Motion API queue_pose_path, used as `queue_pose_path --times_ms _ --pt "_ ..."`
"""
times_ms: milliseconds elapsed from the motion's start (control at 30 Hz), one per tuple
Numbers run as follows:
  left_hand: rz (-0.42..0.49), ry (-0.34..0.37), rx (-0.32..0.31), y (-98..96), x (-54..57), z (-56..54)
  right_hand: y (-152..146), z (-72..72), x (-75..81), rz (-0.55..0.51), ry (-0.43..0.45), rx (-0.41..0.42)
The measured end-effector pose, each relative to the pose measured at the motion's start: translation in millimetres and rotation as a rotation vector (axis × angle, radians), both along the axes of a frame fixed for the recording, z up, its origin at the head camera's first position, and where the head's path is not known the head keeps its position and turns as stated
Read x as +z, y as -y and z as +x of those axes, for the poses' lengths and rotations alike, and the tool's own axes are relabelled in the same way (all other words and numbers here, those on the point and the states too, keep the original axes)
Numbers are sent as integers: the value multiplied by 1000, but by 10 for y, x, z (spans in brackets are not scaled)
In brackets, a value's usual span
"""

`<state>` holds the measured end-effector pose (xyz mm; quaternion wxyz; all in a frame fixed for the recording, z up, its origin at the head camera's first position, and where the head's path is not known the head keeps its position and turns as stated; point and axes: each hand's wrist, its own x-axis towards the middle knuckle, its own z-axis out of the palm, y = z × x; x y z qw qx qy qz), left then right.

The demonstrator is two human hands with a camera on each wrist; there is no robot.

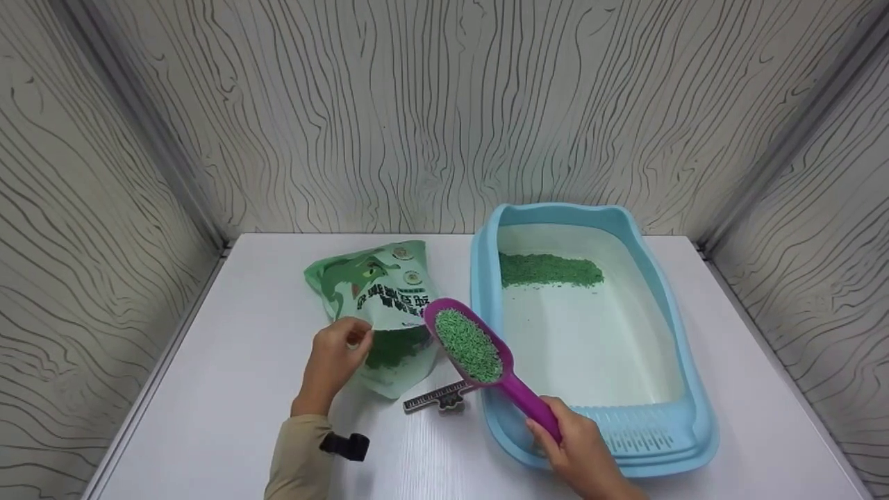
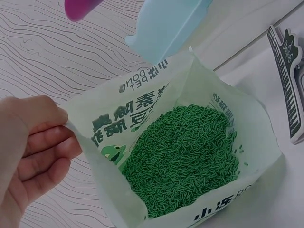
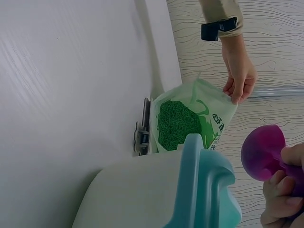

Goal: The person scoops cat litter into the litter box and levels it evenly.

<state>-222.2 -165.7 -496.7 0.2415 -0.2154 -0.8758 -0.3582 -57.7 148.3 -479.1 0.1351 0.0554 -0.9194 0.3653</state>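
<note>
My left hand [image 1: 337, 354] pinches the rim of a green-and-white bag [image 1: 333, 281] of cat litter. In the left wrist view the bag's mouth gapes, showing green litter pellets [image 2: 183, 161] inside. My right hand [image 1: 580, 448] grips the handle of a purple litter scoop [image 1: 528, 401]. Heaped green pellets [image 1: 469, 347] fill the scoop, which is held between the bag and the litter box. The light blue litter box [image 1: 487, 312] stands at the right, with a strip of green pellets [image 1: 549, 269] along its far left floor. In the right wrist view the scoop [image 3: 261, 152] is partly cut off.
A dark, flat clip-like piece with a striped edge [image 1: 434, 399] lies on the white table [image 1: 229, 361] between bag and box. Wood-grain patterned panels [image 1: 382, 125] stand behind and at both sides. A slotted step [image 1: 646, 437] forms the box's near end.
</note>
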Motion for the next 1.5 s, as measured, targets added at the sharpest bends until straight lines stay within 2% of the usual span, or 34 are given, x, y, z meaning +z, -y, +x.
queue_pose_path --times_ms 267,500,667,800,1033,1233,1500 --pt "7 21 0 -3 11 2 -32 -32 80 -9 97 -27" --pt "-8 22 13 -11 18 15 -88 -61 134 -21 101 -62" --pt "-7 25 18 -6 14 22 -139 -102 167 -33 190 -91" --pt "-6 29 20 -4 16 25 -174 -127 203 -32 225 -124" --pt "4 30 6 -11 21 20 -243 -147 223 21 194 -181" --pt "4 20 8 -13 12 14 -295 -172 244 43 173 -190" --pt "-1 21 15 -7 11 13 -383 -206 239 69 96 -201"
